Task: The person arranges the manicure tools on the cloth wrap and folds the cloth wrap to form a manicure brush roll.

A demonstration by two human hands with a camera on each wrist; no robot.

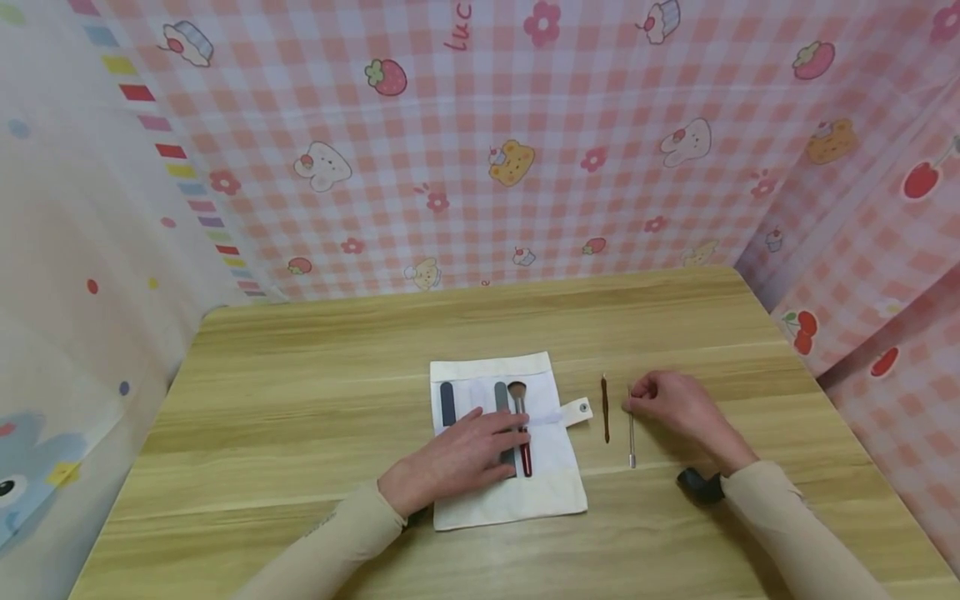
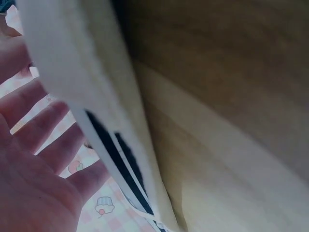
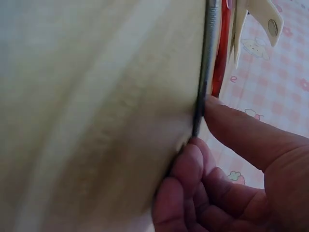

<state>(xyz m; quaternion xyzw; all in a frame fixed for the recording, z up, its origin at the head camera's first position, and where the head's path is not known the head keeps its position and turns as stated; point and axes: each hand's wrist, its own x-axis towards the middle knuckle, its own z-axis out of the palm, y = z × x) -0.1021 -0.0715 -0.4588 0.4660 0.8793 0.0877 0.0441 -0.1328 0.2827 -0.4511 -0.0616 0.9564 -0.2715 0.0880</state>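
My left hand (image 1: 461, 454) rests over a cream fabric pouch (image 1: 517, 507), fingers straight and a little spread. Under and around it on the pouch lie a dark nail file (image 1: 447, 400), a grey file (image 1: 502, 395) and a makeup brush (image 1: 527, 460) with a red handle, partly covered by the fingers. The left wrist view shows this hand (image 2: 41, 164) beyond the pouch's edge (image 2: 91, 72). To the right, my right hand (image 1: 678, 408) pinches the far end of a thin metal tool (image 1: 632, 437) between thumb and fingers; its knurled shaft (image 3: 210, 43) shows in the right wrist view.
Between pouch and metal tool lies a slim brown-handled tool (image 1: 605, 412). The pouch's snap strap (image 1: 577, 412) sticks out towards it. A black rounded piece (image 1: 699, 486) sits at the right wrist. Patterned cloth (image 1: 480, 208) hangs behind the wooden table (image 1: 315, 375).
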